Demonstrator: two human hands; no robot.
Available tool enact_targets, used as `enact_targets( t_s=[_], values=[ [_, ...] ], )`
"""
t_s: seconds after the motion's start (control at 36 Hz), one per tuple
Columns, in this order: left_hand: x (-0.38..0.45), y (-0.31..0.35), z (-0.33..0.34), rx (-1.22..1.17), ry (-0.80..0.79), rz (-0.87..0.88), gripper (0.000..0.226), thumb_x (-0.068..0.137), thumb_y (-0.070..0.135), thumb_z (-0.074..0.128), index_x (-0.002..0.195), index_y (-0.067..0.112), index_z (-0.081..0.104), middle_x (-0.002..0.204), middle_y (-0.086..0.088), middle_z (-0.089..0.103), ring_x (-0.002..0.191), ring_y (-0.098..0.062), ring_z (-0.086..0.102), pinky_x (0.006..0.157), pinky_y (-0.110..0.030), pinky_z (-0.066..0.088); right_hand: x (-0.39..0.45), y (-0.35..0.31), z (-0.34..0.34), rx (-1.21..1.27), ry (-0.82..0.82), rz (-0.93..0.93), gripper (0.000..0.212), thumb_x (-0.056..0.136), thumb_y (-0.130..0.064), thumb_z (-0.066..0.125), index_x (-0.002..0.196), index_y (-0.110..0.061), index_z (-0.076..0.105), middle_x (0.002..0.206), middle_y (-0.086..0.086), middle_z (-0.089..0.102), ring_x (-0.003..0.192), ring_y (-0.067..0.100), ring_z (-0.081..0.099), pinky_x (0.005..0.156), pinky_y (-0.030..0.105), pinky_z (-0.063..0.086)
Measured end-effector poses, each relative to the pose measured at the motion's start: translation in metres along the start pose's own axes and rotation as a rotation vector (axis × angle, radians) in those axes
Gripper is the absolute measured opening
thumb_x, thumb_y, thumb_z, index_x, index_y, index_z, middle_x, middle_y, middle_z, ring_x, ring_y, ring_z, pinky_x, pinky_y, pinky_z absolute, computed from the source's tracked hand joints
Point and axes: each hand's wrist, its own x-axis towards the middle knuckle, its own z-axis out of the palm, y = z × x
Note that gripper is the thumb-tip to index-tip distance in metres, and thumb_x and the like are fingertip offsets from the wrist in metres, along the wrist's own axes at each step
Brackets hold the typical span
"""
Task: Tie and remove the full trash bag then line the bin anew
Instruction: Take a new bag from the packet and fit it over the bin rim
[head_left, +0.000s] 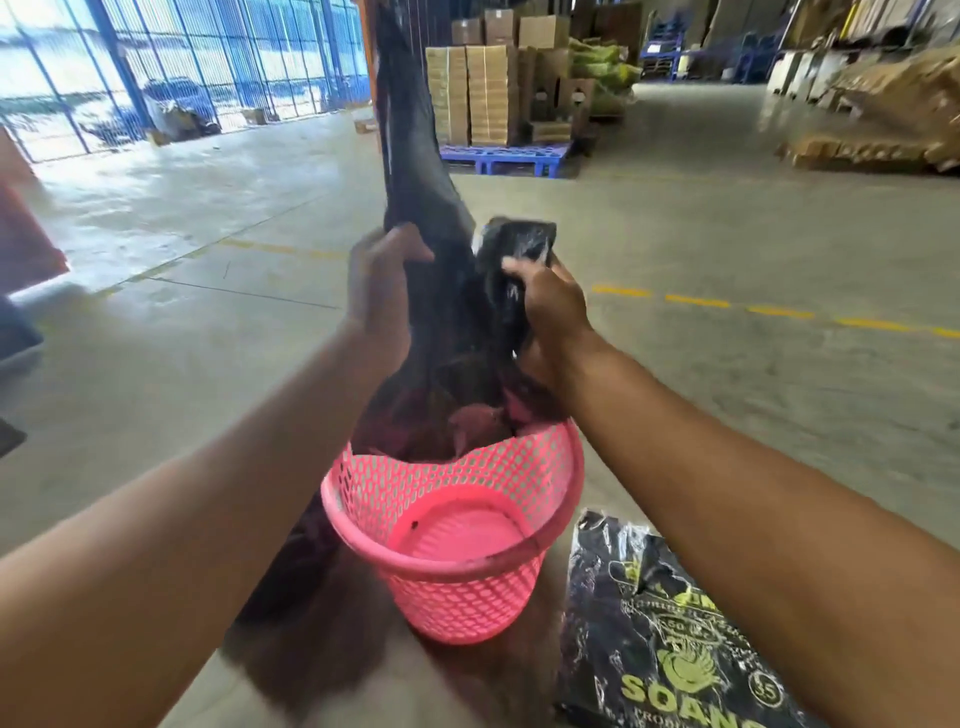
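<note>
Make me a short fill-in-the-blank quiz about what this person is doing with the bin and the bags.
1. Both hands, the left hand and the right hand, grip a ____ plastic bag.
2. The mesh bin below is coloured ____.
3. The inside of the bin shows a bare ____.
4. The printed pack of bags lies on the floor to the bin's ____.

Missing words: black; pink; bottom; right

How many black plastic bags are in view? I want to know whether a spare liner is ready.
2: one black bag gripped by both hands, left hand and right hand, above the pink bin; one printed pack of bags on the floor right of it. The dark shape left of the bin is unclear.
</note>
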Motion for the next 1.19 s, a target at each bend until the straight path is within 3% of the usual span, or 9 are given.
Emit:
enact_targets(
  t_s=[0.11, 0.28, 0.56, 0.67, 0.75, 0.83, 0.92, 1.06, 1.19],
  values=[
    [-0.024, -0.045, -0.026, 0.135, -0.008, -0.086, 0.027, 0.057, 0.019, 0.065, 0.075, 0.001, 0.073, 0.081, -0.017, 0.060, 0.080, -0.031, 0.055, 0.075, -0.044, 0.043, -0.001, 0.051, -0.031, -0.402, 0.059, 0.140, 0.015, 0.089, -0.015, 0.061, 0.084, -0.005, 0.070, 0.075, 0.012, 0.070, 0.069, 0.028, 0.066, 0.070, 0.041, 0.056],
    [-0.046, -0.080, -0.060, 0.435, -0.283, -0.231, 0.018, 0.069, 0.017, 0.065, 0.078, 0.012, 0.080, 0.080, -0.010, 0.073, 0.077, -0.023, 0.068, 0.075, -0.031, 0.052, -0.012, 0.080, -0.069, -1.357, -0.119, 0.199, 0.047, 0.099, -0.033, 0.047, 0.133, -0.004, 0.062, 0.140, 0.020, 0.061, 0.128, 0.036, 0.057, 0.106, 0.040, 0.047],
    [-0.041, -0.112, -0.099, 0.998, -0.431, -0.328, 0.020, 0.084, 0.039, 0.077, 0.085, 0.019, 0.077, 0.084, -0.001, 0.079, 0.083, -0.022, 0.076, 0.084, -0.037, 0.062, -0.010, 0.130, -0.066, -1.248, -0.196, 0.400, 0.043, 0.080, -0.034, 0.071, 0.114, -0.008, 0.072, 0.113, 0.013, 0.073, 0.099, 0.027, 0.068, 0.076, 0.031, 0.053],
    [-0.038, -0.104, -0.108, 0.825, -0.381, -0.309, 0.035, 0.087, 0.002, 0.074, 0.120, 0.011, 0.067, 0.099, -0.009, 0.075, 0.088, -0.022, 0.071, 0.083, -0.031, 0.062, 0.004, 0.128, -0.071, -0.958, -0.112, 0.291, 0.042, 0.075, -0.035, 0.082, 0.110, -0.013, 0.075, 0.106, 0.004, 0.078, 0.099, 0.023, 0.073, 0.096, 0.042, 0.058],
    [-0.037, -0.097, -0.109, 0.655, -0.298, -0.415, 0.017, 0.088, 0.000, 0.072, 0.099, 0.014, 0.072, 0.082, -0.004, 0.072, 0.075, -0.020, 0.070, 0.069, -0.031, 0.058, 0.013, 0.123, -0.077, -0.719, -0.053, 0.297, 0.054, 0.062, -0.051, 0.086, 0.100, -0.015, 0.076, 0.099, 0.007, 0.080, 0.092, 0.027, 0.076, 0.092, 0.048, 0.060],
    [-0.034, -0.093, -0.111, 0.540, -0.283, -0.460, 0.011, 0.091, 0.009, 0.074, 0.089, 0.020, 0.075, 0.071, 0.005, 0.075, 0.063, -0.007, 0.072, 0.053, -0.021, 0.055, 0.011, 0.115, -0.078, -0.579, -0.055, 0.300, 0.005, 0.085, -0.013, 0.076, 0.089, -0.012, 0.074, 0.087, 0.011, 0.079, 0.071, 0.020, 0.074, 0.074, 0.033, 0.063],
    [-0.032, -0.078, -0.117, 0.469, -0.266, -0.428, 0.016, 0.088, 0.004, 0.073, 0.094, 0.018, 0.075, 0.075, 0.002, 0.074, 0.066, -0.008, 0.070, 0.052, -0.018, 0.053, 0.017, 0.097, -0.088, -0.559, -0.080, 0.314, 0.017, 0.084, 0.007, 0.068, 0.089, -0.009, 0.072, 0.061, -0.001, 0.074, 0.050, 0.009, 0.067, 0.052, 0.019, 0.053],
    [-0.032, -0.055, -0.156, 0.402, -0.265, -0.381, 0.053, 0.048, 0.019, 0.080, 0.100, 0.012, 0.078, 0.095, -0.013, 0.072, 0.081, -0.023, 0.070, 0.080, -0.033, 0.057, 0.021, 0.039, -0.118, -0.624, -0.191, 0.313, 0.031, 0.078, 0.006, 0.068, 0.106, -0.005, 0.075, 0.086, 0.006, 0.076, 0.078, 0.018, 0.069, 0.073, 0.029, 0.048],
    [-0.062, -0.041, -0.189, 0.457, -0.390, -0.288, 0.036, 0.054, 0.014, 0.083, 0.090, 0.013, 0.083, 0.093, -0.010, 0.080, 0.086, -0.021, 0.076, 0.078, -0.026, 0.061, -0.006, 0.006, -0.147, -0.691, -0.424, 0.275, 0.047, 0.050, -0.011, 0.091, 0.095, -0.007, 0.079, 0.097, 0.007, 0.080, 0.093, 0.016, 0.072, 0.082, 0.026, 0.054]
  ],
)
